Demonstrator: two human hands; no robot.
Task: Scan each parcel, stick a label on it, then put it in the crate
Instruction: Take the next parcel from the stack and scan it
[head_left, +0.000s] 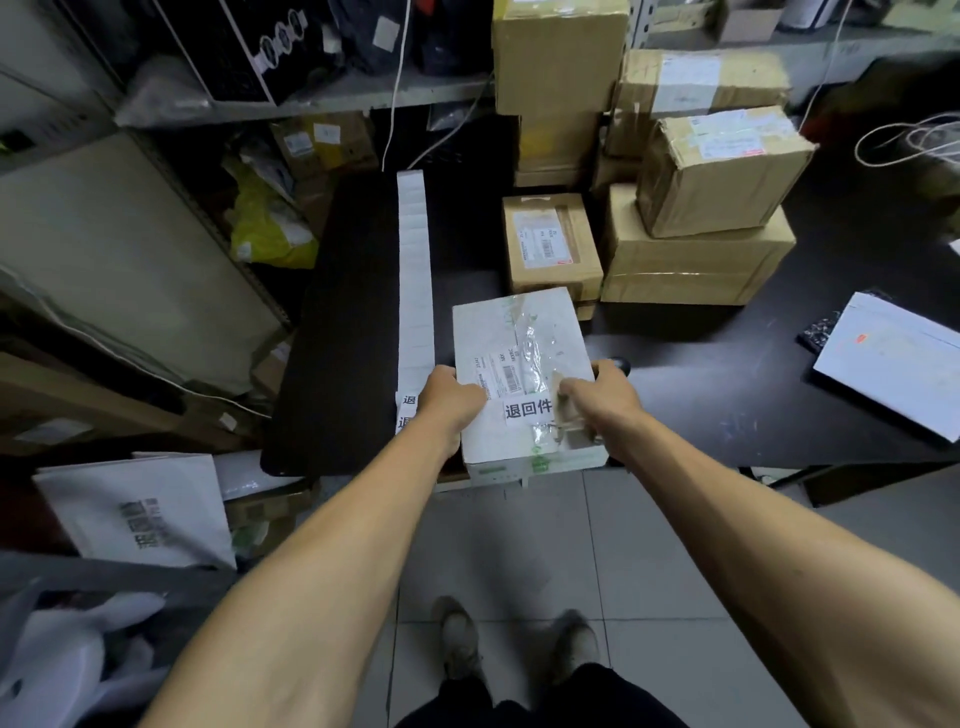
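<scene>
Left hand: we see our left hand (451, 399) curled over the white parcel's (524, 384) left edge, thumb on top.
Right hand: our right hand (602, 397) grips its right edge, fingers partly hidden.
White parcel: between both hands at the black table's (701, 374) near edge, bearing a printed label (528, 409).
Label strip (415, 280): just left, running away.
Cardboard boxes (696, 228): stacked beyond.

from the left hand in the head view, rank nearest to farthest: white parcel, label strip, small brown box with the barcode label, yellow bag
1. white parcel: the left hand grips its left edge. The label strip passes right beside the hand too, so these two are too close to call.
2. small brown box: behind the parcel, on the table.
3. yellow bag: far left, on the shelving.
</scene>
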